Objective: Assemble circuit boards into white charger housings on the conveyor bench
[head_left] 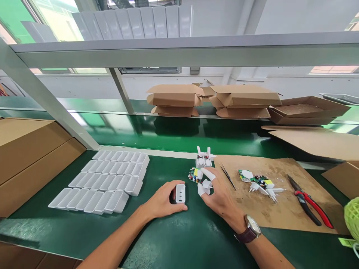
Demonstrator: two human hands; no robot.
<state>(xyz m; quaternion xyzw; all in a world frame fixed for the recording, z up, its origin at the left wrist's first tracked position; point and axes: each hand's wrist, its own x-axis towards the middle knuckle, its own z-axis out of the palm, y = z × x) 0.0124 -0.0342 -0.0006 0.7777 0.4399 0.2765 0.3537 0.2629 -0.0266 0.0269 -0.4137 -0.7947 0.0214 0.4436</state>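
Note:
My left hand (165,200) is wrapped round a small white plastic housing (181,193) that rests on the green tabletop, its slotted face up. To the right of it, my right hand (217,192) has white covers on the thumb and forefinger. Those two fingertips close round a small circuit board (194,175) with a yellow component and a white plastic part (206,185); the fingers partly hide it. Just beyond this hand stand white housings (203,160) with white pronged parts sticking up. A watch is on my right wrist.
Rows of white open housings (106,179) cover the left of the table. On a cardboard sheet (238,209) at right lie tweezers (227,175), more circuit boards (259,182) and red-handled pliers (310,203). Cardboard boxes (174,95) line the back; a metal beam (179,52) crosses above.

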